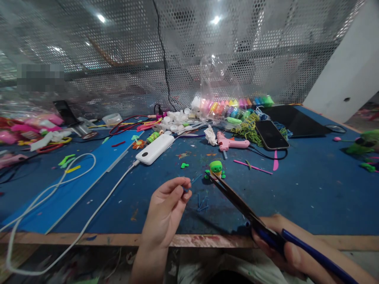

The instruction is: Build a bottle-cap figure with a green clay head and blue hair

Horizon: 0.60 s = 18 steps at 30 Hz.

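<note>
My left hand [168, 205] pinches a thin blue strand [196, 179] between thumb and fingers, its free end pointing up to the right. In my right hand [281, 240] are scissors [237, 199] with dark blue handles; the blades are slightly apart, their tips in front of a small green clay figure [216, 167]. The figure stands upright on the blue table. Several short blue strand pieces [203, 204] lie between my hands, below the figure. A small green clay piece [184, 165] rests left of it.
A white power bank [156, 149] with a cable lies at left centre, beside a blue board [89, 177]. Behind the figure are a pink glue gun [232, 142], a phone [271, 135] and green yarn [247, 130]. A pink stick [254, 167] lies to its right.
</note>
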Each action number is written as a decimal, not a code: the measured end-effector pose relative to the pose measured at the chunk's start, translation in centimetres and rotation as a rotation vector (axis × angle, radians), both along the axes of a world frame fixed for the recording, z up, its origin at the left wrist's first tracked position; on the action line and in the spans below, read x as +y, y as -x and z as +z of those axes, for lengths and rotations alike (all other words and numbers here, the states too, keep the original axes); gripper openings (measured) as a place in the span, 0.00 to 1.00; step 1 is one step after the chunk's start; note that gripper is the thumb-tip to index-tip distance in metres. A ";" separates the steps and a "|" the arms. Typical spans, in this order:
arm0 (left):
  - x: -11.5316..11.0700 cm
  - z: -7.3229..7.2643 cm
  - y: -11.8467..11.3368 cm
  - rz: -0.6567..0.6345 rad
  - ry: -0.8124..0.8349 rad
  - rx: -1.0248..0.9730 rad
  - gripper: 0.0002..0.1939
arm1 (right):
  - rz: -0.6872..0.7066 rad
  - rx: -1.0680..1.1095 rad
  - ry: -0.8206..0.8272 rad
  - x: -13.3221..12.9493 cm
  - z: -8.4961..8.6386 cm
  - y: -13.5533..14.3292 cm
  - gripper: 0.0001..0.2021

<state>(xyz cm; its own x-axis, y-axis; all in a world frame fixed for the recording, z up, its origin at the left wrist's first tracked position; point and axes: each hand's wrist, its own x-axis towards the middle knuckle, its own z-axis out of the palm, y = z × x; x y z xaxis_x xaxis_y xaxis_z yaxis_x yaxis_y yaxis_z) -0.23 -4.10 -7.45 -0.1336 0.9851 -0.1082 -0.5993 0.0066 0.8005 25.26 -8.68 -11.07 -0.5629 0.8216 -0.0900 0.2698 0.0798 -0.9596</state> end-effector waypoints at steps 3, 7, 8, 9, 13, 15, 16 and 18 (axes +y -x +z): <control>0.1 0.0 -0.1 -0.011 0.006 -0.025 0.11 | 0.074 0.040 0.013 0.3 0.7 0.3 0.37; 0.0 0.2 -0.2 -0.021 0.005 -0.042 0.12 | 0.106 0.025 0.057 0.4 2.3 0.6 0.36; -0.1 0.2 -0.2 -0.022 0.003 -0.044 0.13 | 0.099 0.020 0.061 0.4 2.4 0.5 0.36; -0.2 0.2 -0.2 -0.025 -0.002 -0.047 0.15 | 0.086 0.015 0.058 0.4 2.4 0.5 0.36; -0.6 0.3 0.1 -0.104 -0.043 -0.102 0.20 | 0.047 -0.016 0.043 0.0 1.2 0.0 0.35; -0.9 0.3 0.3 -0.197 -0.059 -0.165 0.20 | 0.078 -0.034 0.059 -0.5 0.8 -0.4 0.33; -1.0 0.3 0.4 -0.246 -0.062 -0.201 0.20 | 0.089 -0.043 0.065 -0.8 0.8 -0.6 0.32; -1.3 0.3 0.4 -0.333 -0.051 -0.275 0.20 | 0.089 -0.052 0.060 -1.5 1.1 -1.0 0.30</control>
<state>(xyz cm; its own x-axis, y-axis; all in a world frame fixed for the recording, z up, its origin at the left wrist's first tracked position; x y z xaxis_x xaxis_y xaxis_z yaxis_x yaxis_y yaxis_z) -0.64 -5.35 -7.15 0.2189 0.9747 -0.0450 -0.7625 0.1996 0.6155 26.30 -10.16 -9.94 -0.6266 0.7611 -0.1678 0.3134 0.0488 -0.9484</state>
